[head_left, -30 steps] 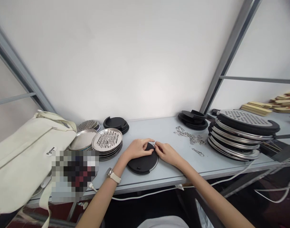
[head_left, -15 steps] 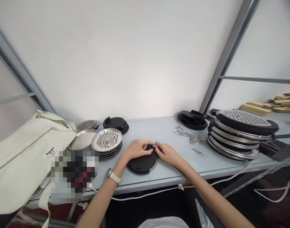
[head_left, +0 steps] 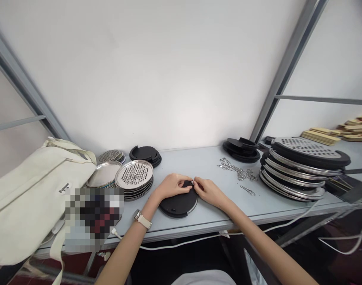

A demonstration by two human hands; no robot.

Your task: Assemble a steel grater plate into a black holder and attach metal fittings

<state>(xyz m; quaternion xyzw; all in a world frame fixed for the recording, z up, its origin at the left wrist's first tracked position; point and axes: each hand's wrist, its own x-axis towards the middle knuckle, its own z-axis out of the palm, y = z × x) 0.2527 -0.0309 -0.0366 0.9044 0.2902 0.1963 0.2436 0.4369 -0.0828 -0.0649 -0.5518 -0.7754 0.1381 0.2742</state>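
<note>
A black round disc [head_left: 177, 204] lies flat at the table's front edge, with a strip of bright metal showing along its right rim. My left hand [head_left: 175, 185] bends over its far side, thumb on top and fingers closed around the edge. At the same far right edge, my right hand [head_left: 207, 190] pinches a small shiny metal piece [head_left: 193, 182], mostly covered by the fingertips. Thin wire clips [head_left: 238, 171] lie in a loose heap to the right, and a single wire clip [head_left: 247, 190] rests nearer the front.
Perforated metal discs [head_left: 136, 174] are stacked at left, beside plain metal lids [head_left: 104, 174] and black discs [head_left: 144, 154]. More black parts [head_left: 241, 148] and a tall stack of grater discs [head_left: 299, 172] stand right. A cream bag [head_left: 35, 198] and a white cable [head_left: 181, 245] flank the edge.
The view has shifted very slightly. Both hands stay at the far edge of the black disc with almost no visible movement.
</note>
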